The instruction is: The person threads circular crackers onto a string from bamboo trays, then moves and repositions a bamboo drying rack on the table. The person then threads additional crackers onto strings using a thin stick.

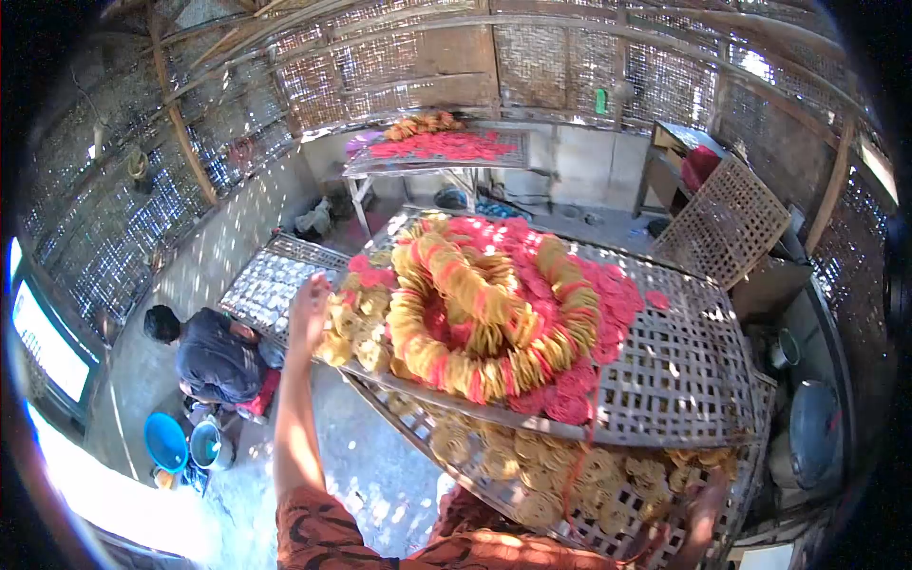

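Note:
A thick garland of yellow and pink round crackers (456,372) lies looped on the upper woven bamboo rack (665,380). Beneath and around it are loose pink crackers (617,299). My left hand (308,309) is raised at the rack's left edge, fingers stretched upward, beside a cluster of yellow crackers (370,318). Low on the right, my right hand (705,496) is in shade over the lower rack, near flat coiled yellow crackers (598,480); its fingers are too dim to make out. A red string (581,465) hangs from the upper rack toward the right arm.
Left of the racks, another person (220,356) crouches by blue basins (166,442). A farther rack (275,275) holds pale pieces. At the back, a table (361,176) bears pink and orange crackers. An upright woven panel (727,223) and a large metal pot (814,432) stand right.

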`<state>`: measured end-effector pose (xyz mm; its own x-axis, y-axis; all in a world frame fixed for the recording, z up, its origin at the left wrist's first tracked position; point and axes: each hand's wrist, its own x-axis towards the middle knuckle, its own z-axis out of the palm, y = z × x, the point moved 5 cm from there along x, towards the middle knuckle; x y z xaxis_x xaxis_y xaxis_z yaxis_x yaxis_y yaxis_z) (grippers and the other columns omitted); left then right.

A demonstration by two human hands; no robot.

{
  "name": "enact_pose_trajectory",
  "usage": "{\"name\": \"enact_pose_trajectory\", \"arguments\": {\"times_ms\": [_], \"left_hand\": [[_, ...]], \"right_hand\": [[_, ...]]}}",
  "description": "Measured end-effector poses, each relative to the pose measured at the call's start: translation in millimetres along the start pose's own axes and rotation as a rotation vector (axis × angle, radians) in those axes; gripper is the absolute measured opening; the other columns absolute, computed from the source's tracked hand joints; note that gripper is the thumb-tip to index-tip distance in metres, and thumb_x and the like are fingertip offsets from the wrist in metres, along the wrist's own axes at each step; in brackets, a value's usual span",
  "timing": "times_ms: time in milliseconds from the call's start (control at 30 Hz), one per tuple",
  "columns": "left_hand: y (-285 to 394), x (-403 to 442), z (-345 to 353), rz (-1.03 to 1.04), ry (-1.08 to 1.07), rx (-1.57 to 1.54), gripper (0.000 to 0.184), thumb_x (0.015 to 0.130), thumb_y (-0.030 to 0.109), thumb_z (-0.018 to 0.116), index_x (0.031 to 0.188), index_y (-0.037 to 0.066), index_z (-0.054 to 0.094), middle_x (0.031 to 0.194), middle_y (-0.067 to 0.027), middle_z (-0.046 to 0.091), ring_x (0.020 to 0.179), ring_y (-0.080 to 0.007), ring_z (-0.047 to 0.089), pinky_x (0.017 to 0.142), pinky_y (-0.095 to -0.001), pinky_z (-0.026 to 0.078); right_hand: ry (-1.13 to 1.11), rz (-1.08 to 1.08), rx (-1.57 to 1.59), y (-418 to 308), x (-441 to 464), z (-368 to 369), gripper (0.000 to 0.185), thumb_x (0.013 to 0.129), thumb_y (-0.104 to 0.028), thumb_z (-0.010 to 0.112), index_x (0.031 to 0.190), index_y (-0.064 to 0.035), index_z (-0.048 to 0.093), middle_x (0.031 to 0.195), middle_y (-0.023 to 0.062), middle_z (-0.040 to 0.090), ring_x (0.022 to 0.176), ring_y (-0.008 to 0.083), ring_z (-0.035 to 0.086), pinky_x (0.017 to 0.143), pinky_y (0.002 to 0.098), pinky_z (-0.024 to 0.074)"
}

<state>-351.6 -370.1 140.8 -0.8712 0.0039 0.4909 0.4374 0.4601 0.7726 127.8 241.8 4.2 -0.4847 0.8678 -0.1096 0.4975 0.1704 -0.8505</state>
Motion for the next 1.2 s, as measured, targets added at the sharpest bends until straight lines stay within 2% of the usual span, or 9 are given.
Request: {"name": "enact_pose_trajectory", "arguments": {"times_ms": [33, 100, 133, 267, 300, 433, 567, 600, 1200], "left_hand": [[-62, 34, -20, -0.024, 0.084, -0.081, 0.033, 0.094, 0.022, 0.04, 0.116, 0.0, 0.05, 0.11, -0.0181, 0.058, 0.1, -0.0286, 0.056, 0.084, -0.0354, 0.044], [-98, 77, -36, -0.189, 0.055, 0.515, 0.034, 0.093, 0.027, 0.043, 0.113, 0.001, 0.051, 0.106, -0.0202, 0.059, 0.098, -0.0344, 0.056, 0.083, -0.0397, 0.043], [-188, 113, -35, 0.146, -0.05, 0.649, 0.042, 0.092, 0.037, 0.041, 0.111, 0.001, 0.053, 0.107, -0.0204, 0.058, 0.097, -0.0375, 0.055, 0.084, -0.0401, 0.043], [-392, 174, -11, -0.335, -0.227, 0.436, 0.061, 0.092, 0.051, 0.026, 0.104, 0.001, 0.059, 0.102, -0.0245, 0.06, 0.102, -0.0364, 0.055, 0.086, -0.0417, 0.043], [-376, 160, -14, -0.566, -0.328, 0.644, 0.06, 0.093, 0.05, 0.027, 0.105, 0.001, 0.059, 0.102, -0.0242, 0.06, 0.1, -0.0351, 0.057, 0.084, -0.041, 0.043], [-319, 83, -34, -0.288, -0.113, 0.08, 0.054, 0.093, 0.047, 0.033, 0.108, 0.003, 0.06, 0.104, -0.0191, 0.061, 0.094, -0.0287, 0.059, 0.081, -0.037, 0.043], [-283, 65, 11, -0.497, 0.072, 0.132, 0.043, 0.094, 0.036, 0.037, 0.11, 0.004, 0.059, 0.106, -0.0133, 0.063, 0.094, -0.0278, 0.059, 0.08, -0.0363, 0.043], [-311, 73, 27, -0.323, -0.023, 0.354, 0.048, 0.092, 0.042, 0.036, 0.113, 0.005, 0.057, 0.113, -0.0153, 0.059, 0.103, -0.0302, 0.056, 0.086, -0.0391, 0.041], [-311, 177, 83, -0.452, -0.219, 0.163, 0.063, 0.092, 0.052, 0.028, 0.102, 0.0, 0.063, 0.1, -0.0211, 0.062, 0.093, -0.0289, 0.058, 0.081, -0.0408, 0.042]], "right_hand": [[0.098, -0.161, -0.165, -9, 6, 2, 0.035, 0.089, -0.039, 0.05, 0.092, -0.0042, 0.052, 0.075, 0.009, 0.055, 0.061, 0.0232, 0.055, 0.053, 0.0346, 0.0446], [0.241, -0.288, -0.255, -20, 9, 13, 0.037, 0.089, -0.04, 0.049, 0.096, -0.0044, 0.052, 0.077, 0.0096, 0.056, 0.061, 0.0239, 0.056, 0.053, 0.0354, 0.0457], [0.198, -0.181, -0.015, -21, 8, 32, 0.037, 0.089, -0.041, 0.049, 0.097, -0.0049, 0.052, 0.078, 0.0094, 0.057, 0.062, 0.023, 0.056, 0.053, 0.035, 0.0459], [0.235, 0.184, 0.708, -2, 8, 96, 0.038, 0.089, -0.042, 0.049, 0.102, -0.0073, 0.054, 0.082, 0.0077, 0.059, 0.061, 0.0199, 0.057, 0.049, 0.0332, 0.0461], [0.178, 0.205, 0.782, 8, 19, 100, 0.039, 0.089, -0.043, 0.05, 0.105, -0.008, 0.053, 0.089, 0.0072, 0.058, 0.069, 0.0204, 0.056, 0.052, 0.0336, 0.0463], [-0.046, 0.374, 0.829, 30, 40, 106, 0.057, 0.085, -0.045, 0.056, 0.128, -0.0091, 0.044, 0.127, 0.0066, 0.046, 0.114, 0.0254, 0.046, 0.075, 0.0381, 0.0473], [0.157, 0.391, 0.805, 67, 71, 100, 0.059, 0.086, -0.045, 0.054, 0.129, -0.0047, 0.043, 0.128, 0.0128, 0.047, 0.114, 0.0287, 0.047, 0.091, 0.0454, 0.0388], [0.173, 0.443, 0.879, 42, 59, 110, 0.052, 0.087, -0.05, 0.049, 0.122, -0.0115, 0.047, 0.117, 0.0091, 0.053, 0.101, 0.0264, 0.053, 0.079, 0.0459, 0.0459], [0.221, 0.379, 0.903, 32, 50, 113, 0.051, 0.089, -0.047, 0.046, 0.122, -0.0084, 0.047, 0.115, 0.0101, 0.055, 0.098, 0.0258, 0.055, 0.078, 0.0427, 0.047]]}}
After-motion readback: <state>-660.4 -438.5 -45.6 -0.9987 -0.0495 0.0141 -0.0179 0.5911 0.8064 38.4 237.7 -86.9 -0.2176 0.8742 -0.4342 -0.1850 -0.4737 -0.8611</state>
